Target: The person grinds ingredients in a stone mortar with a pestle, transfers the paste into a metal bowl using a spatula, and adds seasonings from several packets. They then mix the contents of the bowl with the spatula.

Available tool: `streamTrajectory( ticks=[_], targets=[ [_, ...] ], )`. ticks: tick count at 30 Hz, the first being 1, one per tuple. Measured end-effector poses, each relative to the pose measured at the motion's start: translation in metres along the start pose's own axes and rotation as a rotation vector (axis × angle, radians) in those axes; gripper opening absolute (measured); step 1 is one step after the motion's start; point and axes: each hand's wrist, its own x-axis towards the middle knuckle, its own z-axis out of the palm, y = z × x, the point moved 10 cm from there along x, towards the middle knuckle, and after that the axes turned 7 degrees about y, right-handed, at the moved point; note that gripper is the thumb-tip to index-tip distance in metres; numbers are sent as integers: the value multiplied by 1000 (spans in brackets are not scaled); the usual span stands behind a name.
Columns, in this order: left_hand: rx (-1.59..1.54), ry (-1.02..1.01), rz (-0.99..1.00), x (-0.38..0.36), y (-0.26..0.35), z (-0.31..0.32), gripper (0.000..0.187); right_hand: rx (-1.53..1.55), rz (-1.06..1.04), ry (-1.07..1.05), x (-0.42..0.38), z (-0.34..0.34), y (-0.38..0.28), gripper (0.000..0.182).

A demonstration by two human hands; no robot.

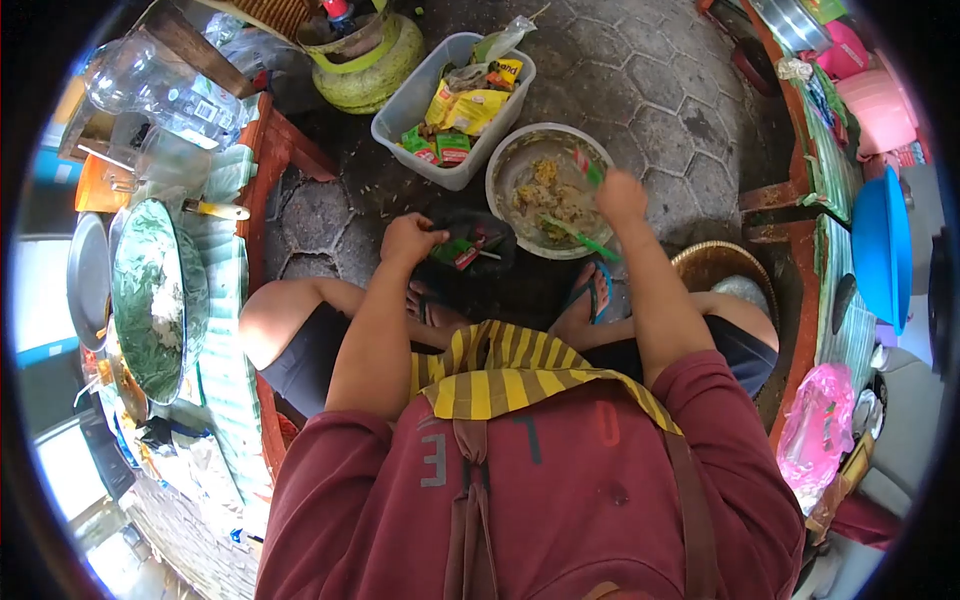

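My left hand [408, 242] is closed, with thumb and finger pinching the edge of a black plastic bag [490, 225]. Inside that bag lies a green and red sachet [458, 254]. On the other side, my right hand [622, 196] is closed around a small red, white and green sachet [588, 166], tilted above the bowl's right side. Beneath it, the round bowl [496, 190] holds a pale, lumpy mixture [545, 192] with yellow bits. A green-handled utensil [580, 238] leans in the bowl, its handle over the near rim.
Behind the bowl stands a grey plastic tub [388, 132] of seasoning packets, beside a green gas cylinder [370, 75]. A woven basket [725, 258] sits by my right knee. Low benches flank me, with a green patterned basin [150, 330] at left and a blue basin [882, 250] at right.
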Motion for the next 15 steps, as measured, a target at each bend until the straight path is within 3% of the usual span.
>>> streamTrajectory(
  ticks=[2,3,5,9,11,12,14,15],
  targets=[
    [22,12,-15,8,-1,3,39,232,-120,337,0,-60,-24,24],
    [32,36,-26,11,-1,4,40,226,-114,337,0,-48,-13,24],
    [65,0,-12,9,0,7,39,-111,-99,-20,4,22,15,18],
    [210,36,-3,-5,6,-9,35,-75,-28,-4,0,21,18,15],
    [199,21,-15,-5,14,-12,34,24,-146,195,10,-32,-20,14],
    [192,24,-20,-1,17,-13,34,17,-131,192,6,-39,-24,14],
    [160,25,5,4,20,-3,32,324,-368,542,-9,-90,-47,16],
    [195,45,26,1,23,-4,32,42,-277,337,-2,-39,-28,13]
  ],
)
